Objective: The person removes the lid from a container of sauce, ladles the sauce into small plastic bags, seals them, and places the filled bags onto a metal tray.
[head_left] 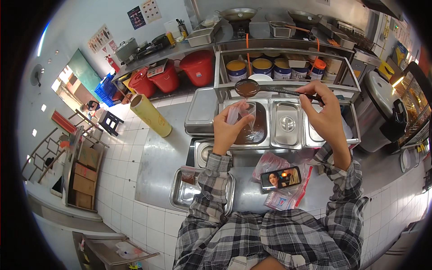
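Observation:
My left hand (pixel 228 129) pinches a small clear plastic bag (pixel 250 118) with its mouth upward, above a steel pan (pixel 267 135) of brown sauce (pixel 247 137). In my right hand (pixel 321 111) is the handle of a black ladle (pixel 288 91), reaching leftward. Brown sauce fills the ladle's bowl, which hangs just over the bag's mouth; a little seems to run down from its edge. Beside the sauce pan sits a lidded steel pan (pixel 286 130). A steel tray (pixel 176 199) by my left forearm carries a small bag of something brown (pixel 188 178).
A phone (pixel 288 178) rests on packs of plastic bags (pixel 271 163) in front of me. An upright yellow wrap roll (pixel 154 119) stands at the left. A steel frame (pixel 352 76) borders the pans, with paint-type tubs (pixel 262 67) behind. A large cooker (pixel 382 112) is at the right.

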Tool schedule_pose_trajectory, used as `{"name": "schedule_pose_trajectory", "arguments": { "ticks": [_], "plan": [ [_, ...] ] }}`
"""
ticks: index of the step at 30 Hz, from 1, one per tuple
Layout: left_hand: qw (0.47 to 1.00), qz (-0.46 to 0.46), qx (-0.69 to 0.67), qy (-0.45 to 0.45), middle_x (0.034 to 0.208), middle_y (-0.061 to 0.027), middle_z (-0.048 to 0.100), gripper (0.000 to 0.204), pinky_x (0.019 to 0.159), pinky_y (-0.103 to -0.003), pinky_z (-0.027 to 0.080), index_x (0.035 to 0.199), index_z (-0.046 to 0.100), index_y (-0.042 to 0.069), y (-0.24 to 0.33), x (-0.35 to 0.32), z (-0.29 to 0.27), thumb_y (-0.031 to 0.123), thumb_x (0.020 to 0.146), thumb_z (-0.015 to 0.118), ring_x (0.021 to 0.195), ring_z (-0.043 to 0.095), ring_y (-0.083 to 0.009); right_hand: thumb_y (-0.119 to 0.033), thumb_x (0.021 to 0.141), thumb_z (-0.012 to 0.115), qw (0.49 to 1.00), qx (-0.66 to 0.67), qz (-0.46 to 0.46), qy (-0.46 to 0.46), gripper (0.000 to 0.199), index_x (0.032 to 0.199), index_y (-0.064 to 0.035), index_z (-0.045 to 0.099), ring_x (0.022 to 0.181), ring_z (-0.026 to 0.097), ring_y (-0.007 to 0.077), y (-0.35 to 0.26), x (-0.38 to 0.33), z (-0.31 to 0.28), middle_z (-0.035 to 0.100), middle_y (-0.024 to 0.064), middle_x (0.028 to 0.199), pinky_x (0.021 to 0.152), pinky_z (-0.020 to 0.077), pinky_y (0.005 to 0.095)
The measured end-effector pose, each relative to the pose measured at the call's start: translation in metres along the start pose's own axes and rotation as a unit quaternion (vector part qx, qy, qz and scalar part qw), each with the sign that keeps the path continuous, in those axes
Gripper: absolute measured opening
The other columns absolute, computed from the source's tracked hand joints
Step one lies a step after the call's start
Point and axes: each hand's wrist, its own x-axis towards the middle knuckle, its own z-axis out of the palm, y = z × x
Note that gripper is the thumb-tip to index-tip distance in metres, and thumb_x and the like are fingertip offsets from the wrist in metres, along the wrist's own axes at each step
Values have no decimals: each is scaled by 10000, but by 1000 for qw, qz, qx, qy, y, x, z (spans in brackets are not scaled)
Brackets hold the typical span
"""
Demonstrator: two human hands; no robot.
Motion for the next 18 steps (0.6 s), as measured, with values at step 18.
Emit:
{"name": "schedule_pose_trajectory", "arguments": {
  "ticks": [18],
  "plan": [
    [999, 21, -22, 8, 1012, -52, 667, 405, 775, -233, 512, 1137, 619, -7, 5, 0, 3, 90, 775, 772, 875, 623, -105, -50, 752, 650, 962, -201, -174, 61, 131, 872, -100, 648, 777, 497, 205, -21, 4, -1, 531, 19, 787, 685, 326, 337]
  ]
}}
